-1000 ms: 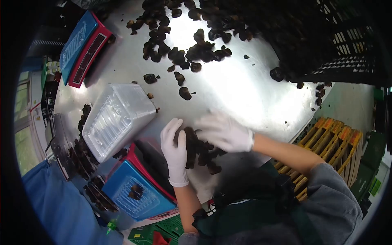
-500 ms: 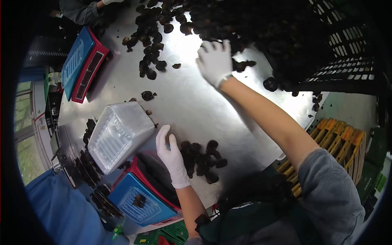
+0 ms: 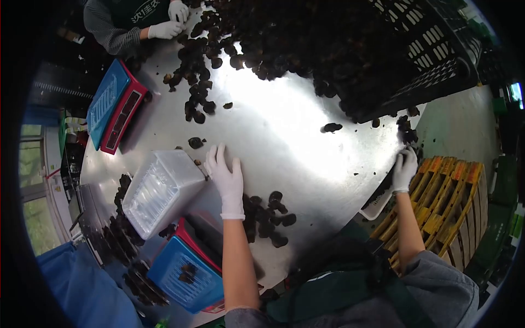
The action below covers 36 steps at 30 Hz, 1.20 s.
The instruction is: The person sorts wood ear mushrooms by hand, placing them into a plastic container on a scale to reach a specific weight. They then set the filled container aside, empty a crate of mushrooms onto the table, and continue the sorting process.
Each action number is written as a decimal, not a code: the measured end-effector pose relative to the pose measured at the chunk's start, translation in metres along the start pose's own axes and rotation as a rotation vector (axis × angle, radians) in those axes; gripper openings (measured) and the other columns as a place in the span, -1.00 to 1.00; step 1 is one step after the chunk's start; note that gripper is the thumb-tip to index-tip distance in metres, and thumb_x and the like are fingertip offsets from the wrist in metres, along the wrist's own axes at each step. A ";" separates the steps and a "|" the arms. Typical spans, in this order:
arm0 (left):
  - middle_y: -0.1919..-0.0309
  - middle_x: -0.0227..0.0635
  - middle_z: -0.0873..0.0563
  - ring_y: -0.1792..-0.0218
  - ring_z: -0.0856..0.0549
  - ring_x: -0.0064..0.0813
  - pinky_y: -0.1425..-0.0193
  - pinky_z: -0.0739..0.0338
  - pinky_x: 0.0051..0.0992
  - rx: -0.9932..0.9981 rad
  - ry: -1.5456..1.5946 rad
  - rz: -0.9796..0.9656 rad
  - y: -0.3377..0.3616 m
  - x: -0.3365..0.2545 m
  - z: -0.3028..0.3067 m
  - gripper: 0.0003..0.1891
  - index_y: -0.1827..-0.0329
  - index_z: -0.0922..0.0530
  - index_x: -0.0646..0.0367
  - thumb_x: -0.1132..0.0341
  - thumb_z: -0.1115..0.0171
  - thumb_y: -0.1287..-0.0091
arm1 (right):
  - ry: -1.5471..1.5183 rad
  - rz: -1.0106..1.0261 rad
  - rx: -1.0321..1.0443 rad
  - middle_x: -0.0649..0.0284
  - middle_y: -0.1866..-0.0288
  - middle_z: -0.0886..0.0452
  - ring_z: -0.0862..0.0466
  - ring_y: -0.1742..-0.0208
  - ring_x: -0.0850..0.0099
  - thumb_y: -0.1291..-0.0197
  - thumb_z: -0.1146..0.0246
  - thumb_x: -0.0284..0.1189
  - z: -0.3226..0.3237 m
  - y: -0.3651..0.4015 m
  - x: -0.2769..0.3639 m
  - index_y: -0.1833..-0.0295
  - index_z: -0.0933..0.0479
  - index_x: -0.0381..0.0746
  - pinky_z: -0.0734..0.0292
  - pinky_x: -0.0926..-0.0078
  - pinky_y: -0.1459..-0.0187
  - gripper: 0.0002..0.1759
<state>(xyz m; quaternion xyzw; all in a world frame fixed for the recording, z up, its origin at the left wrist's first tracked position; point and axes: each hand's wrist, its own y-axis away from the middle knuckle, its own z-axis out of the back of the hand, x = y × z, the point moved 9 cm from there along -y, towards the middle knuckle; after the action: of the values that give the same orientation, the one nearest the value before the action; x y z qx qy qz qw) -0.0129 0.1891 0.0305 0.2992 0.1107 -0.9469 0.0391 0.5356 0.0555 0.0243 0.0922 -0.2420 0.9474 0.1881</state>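
My left hand, in a white glove, is held over the metal table with its fingers apart and nothing in them. A clear plastic tub, lying tilted, is just left of it. Below that hand sits a small group of dark mushroom-like pieces. My right hand, also gloved, is at the table's right edge with its fingers bent and apart. Beside its fingertips are more dark pieces. Under and left of it is a pale-rimmed tray, partly hidden by the table edge.
A large dark heap and a black slatted crate occupy the far side. Two blue-topped red scales stand at the left. Yellow-edged pallets are stacked at right. Another person's gloved hands are at upper left.
My right hand has moved from beside the heap down to the table's right edge. My left hand has risen slightly. More of the other person has come into view.
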 end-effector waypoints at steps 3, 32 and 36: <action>-0.39 -0.13 -0.38 -0.46 -0.24 -0.02 -0.59 0.04 0.04 0.007 -0.160 0.033 -0.009 -0.003 -0.011 -0.41 -0.41 -0.41 0.06 0.17 -0.28 -0.31 | 0.196 -0.210 -0.152 -0.05 -0.21 -0.56 -0.50 -0.28 0.01 -0.41 -0.11 -0.41 0.023 0.007 -0.069 -0.14 -0.58 -0.24 -0.29 0.08 -0.33 -0.71; -0.35 -0.08 -0.38 -0.40 -0.29 0.10 -0.53 -0.06 0.12 -0.010 -0.378 0.034 -0.013 -0.017 -0.017 -0.29 -0.43 -0.40 0.05 0.08 -0.35 -0.19 | -0.302 0.675 0.542 0.05 -0.53 -0.27 -0.17 -0.55 -0.03 -0.23 -0.19 -0.12 -0.086 -0.057 0.342 -0.23 -0.53 -0.05 0.22 -0.33 -0.52 -0.51; -0.34 -0.06 -0.40 -0.35 -0.33 0.03 -0.51 -0.09 0.05 -0.031 -0.393 0.008 -0.011 -0.019 -0.014 -0.31 -0.44 -0.39 0.05 0.12 -0.32 -0.22 | -0.560 0.408 0.231 0.14 -0.34 -0.46 -0.30 -0.41 0.03 -0.25 -0.22 -0.23 -0.082 -0.139 0.323 -0.08 -0.61 -0.06 0.05 -0.14 -0.48 -0.68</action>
<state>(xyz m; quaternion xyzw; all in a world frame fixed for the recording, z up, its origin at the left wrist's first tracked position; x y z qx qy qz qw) 0.0090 0.2034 0.0327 0.1085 0.1143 -0.9852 0.0681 0.2904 0.3098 0.0978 0.3185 -0.1889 0.9245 -0.0902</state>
